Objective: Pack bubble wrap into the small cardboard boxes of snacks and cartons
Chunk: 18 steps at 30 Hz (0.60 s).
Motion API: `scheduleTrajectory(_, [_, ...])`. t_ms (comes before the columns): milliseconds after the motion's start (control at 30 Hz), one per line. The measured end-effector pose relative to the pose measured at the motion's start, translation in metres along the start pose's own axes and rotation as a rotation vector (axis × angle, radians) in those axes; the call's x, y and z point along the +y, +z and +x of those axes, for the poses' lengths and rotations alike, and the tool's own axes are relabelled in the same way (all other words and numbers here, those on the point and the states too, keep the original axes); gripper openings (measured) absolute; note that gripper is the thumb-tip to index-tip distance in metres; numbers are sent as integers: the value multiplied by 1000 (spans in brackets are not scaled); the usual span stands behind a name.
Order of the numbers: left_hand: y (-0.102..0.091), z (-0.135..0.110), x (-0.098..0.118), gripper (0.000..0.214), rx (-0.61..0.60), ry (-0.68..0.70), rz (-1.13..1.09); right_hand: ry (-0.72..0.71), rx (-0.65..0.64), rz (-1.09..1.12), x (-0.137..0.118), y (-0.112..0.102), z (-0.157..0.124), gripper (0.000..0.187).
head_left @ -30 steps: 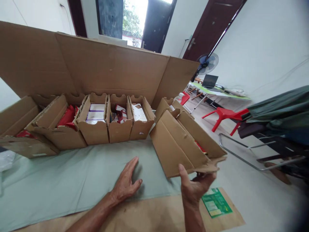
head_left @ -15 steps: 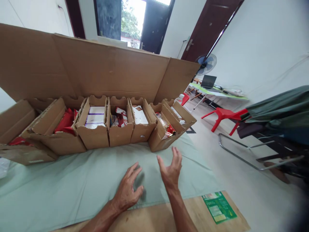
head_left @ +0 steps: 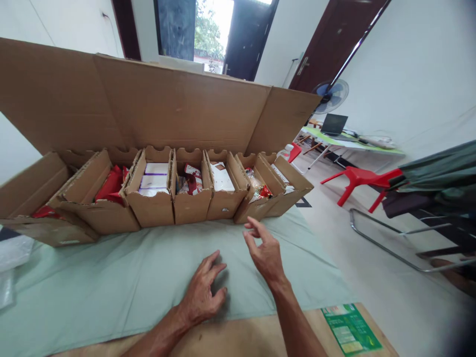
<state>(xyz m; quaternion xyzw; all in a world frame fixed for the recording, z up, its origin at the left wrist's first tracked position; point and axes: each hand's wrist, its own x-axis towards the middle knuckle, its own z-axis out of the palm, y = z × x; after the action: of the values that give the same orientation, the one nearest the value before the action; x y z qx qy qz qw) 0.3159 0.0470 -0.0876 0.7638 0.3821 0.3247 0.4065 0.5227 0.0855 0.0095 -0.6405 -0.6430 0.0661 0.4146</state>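
Observation:
My left hand (head_left: 206, 290) hovers above the pale green cloth (head_left: 156, 277), fingers apart and nothing in them. To its upper right, my right hand (head_left: 265, 249) is also empty, its fingers loosely bent and spread, just in front of a cardboard bin (head_left: 243, 212) that holds shiny red and clear packets (head_left: 260, 191). Farther left in the row, one bin holds a white box (head_left: 222, 177), another dark red and white packets (head_left: 194, 181), and another white boxes with purple edges (head_left: 153, 179). Red packages (head_left: 111, 186) lie in a wider bin toward the left end.
A tall cardboard panel (head_left: 178, 106) stands behind the bins. Clear plastic wrap (head_left: 14, 255) lies at the left edge. A green label (head_left: 349, 327) is on the brown board at the near right. A red stool (head_left: 357, 181) and metal-framed chair (head_left: 386, 243) stand right.
My right hand has turned inward and its fingers have bent toward the right-hand bin, which now sits squarer in the row. The view has shifted slightly left.

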Motion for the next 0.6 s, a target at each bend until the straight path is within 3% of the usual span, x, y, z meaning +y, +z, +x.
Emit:
scheduleTrajectory(67, [1,-1,-3,65,19,4,-36,-16,-39,1,-24,0,28,50])
scheduleTrajectory(133, [4,-1,-7,73,78,-10,-71,-6,-135,-136,-46,8,63,56])
scheduleTrajectory(233, [5,0,-11,76,235,-40,-115,49,-241,-363,-68,20,102,39])
scheduleTrajectory(300, [2,3,-9,72,357,-41,-153,63,-239,-397,-75,20,100,26])
scheduleTrajectory(367, [-4,5,-6,68,468,-44,-203,59,-225,-389,-76,8,72,23])
scheduleTrajectory(433, [-12,7,-3,67,558,-69,-255,24,-207,-357,-69,-17,23,23])
scheduleTrajectory(533, [-24,10,0,69,650,-134,-328,-197,-108,-198,-44,-73,-65,23])
scheduleTrajectory(600, [-31,12,4,70,664,-175,-367,-243,-101,-192,-19,-114,-119,27])
